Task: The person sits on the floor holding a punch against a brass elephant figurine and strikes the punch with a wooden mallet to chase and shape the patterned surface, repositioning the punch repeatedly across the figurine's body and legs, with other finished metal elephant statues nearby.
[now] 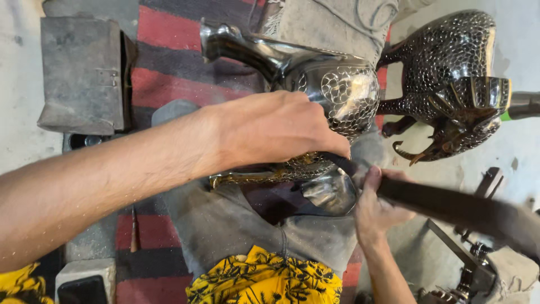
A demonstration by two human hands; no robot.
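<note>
At the far left a grey block (84, 73) sits on the red and dark striped rug (169, 50). My left hand (275, 132) lies curled over the metal bird figure (315, 84), which rests on my grey-trousered lap (225, 219). The figure is dark and shiny, its rounded body engraved with silvery scale patterns and its long neck smooth and plain. My right hand (377, 205) is closed around a dark long tool (450, 205) touching the figure's underside. Further right stands a second scaled figure (450, 67).
</note>
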